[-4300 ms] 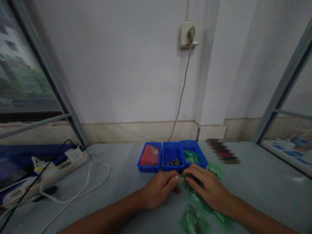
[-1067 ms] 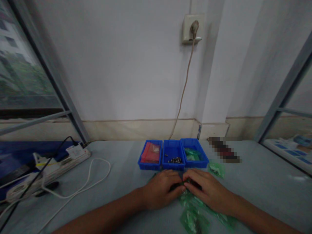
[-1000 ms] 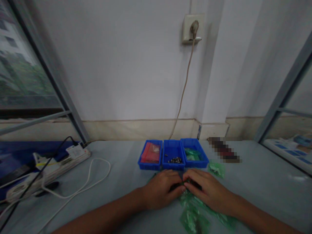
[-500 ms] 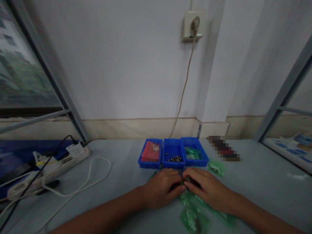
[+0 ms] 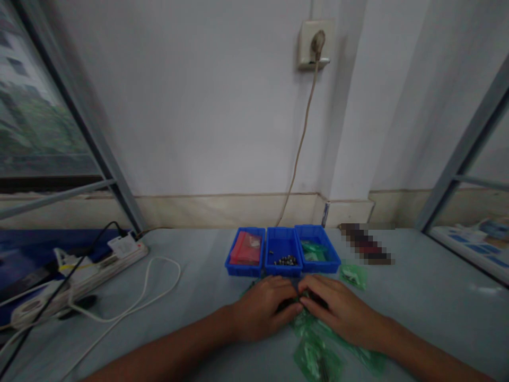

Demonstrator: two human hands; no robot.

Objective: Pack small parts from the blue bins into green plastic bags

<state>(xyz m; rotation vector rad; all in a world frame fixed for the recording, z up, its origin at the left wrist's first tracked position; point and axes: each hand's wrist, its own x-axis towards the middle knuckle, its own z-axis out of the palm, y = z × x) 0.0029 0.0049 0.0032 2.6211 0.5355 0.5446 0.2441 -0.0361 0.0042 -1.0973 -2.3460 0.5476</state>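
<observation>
My left hand (image 5: 264,309) and my right hand (image 5: 342,307) meet at the fingertips just in front of the blue bins. Both have curled, closed fingers, pinching a green plastic bag (image 5: 304,321) between them. A small dark bit shows at the right fingertips, too unclear to name. Another green bag (image 5: 318,358) with thin metal pieces lies below the hands, and more green film shows under the right wrist and behind the left hand. Close in front stands the middle blue bin (image 5: 283,241) with several small metal parts (image 5: 287,260).
The left blue bin (image 5: 245,270) holds a red bag (image 5: 246,248); the right blue bin (image 5: 310,231) holds green bags. A small green bag (image 5: 353,276) lies right of them, near a blurred-out object (image 5: 368,245). A power strip (image 5: 85,278) and white cable (image 5: 131,309) occupy the left side.
Almost nothing differs. Both hands stay together in the same place, with the fingers still pinched; the view has tilted very slightly.
</observation>
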